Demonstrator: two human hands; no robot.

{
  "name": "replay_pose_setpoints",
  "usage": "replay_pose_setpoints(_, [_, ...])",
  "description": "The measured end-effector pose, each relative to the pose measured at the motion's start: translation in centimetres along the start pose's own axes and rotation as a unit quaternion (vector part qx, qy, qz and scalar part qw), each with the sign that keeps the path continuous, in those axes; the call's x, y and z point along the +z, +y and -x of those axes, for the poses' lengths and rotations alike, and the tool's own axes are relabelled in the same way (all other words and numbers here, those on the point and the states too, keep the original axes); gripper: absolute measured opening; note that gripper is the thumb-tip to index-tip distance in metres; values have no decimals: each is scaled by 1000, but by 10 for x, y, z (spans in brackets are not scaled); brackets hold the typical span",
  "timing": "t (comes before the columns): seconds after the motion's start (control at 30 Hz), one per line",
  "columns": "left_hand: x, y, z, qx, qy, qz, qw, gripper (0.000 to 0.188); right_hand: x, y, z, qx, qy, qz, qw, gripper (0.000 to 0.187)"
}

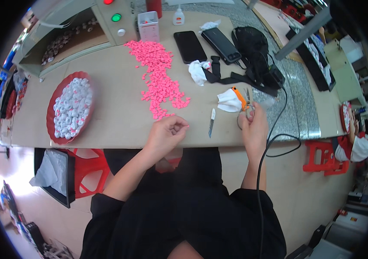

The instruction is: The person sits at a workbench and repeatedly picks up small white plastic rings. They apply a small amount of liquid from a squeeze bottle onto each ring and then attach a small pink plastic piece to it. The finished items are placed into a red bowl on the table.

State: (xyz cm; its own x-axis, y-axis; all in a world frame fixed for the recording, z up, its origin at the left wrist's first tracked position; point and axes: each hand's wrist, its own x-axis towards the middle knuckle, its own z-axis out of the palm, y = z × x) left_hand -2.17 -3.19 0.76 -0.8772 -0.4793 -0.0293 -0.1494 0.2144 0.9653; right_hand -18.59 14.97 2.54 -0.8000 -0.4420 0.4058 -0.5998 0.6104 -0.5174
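My left hand (166,134) is closed in a pinch over the table's front edge, just below the heap of small pink pieces (160,84). A speck of pink shows at its fingertips, too small to name surely. Further right, my right hand (255,129) is closed, its curled fingers around something greyish that I cannot make out. Just beyond those fingers lie a metal-tipped tool (247,95) and a white cloth (229,100) with an orange edge. Between my hands lies a small knife (212,123) with a white handle. A red scalloped bowl (51,116) holds many white, pink-marked balls.
A black phone (190,46), a black power bank (221,45) and a black strap bundle (251,47) lie at the back right. A black cable (260,194) runs past my right forearm. Behind the heap stand a pink-white box (149,26) and a small bottle (178,16).
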Motion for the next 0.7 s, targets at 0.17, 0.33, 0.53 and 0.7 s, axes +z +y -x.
replay_pose_setpoints(0.17, [-6,-8,-28,135,36,-170,975,7,14,22,-41,2,-46,176,983,20])
replay_pose_setpoints(0.33, [-13,-33,-40,196,66,-273,939,12,30,15,-46,-9,-69,244,967,15])
replay_pose_setpoints(0.53, [-15,-35,-39,208,62,-314,924,12,29,22,-52,-57,-36,213,975,18])
replay_pose_setpoints(0.7, [-24,-22,-44,176,2,-398,900,18,38,-2,-39,-177,96,116,973,17])
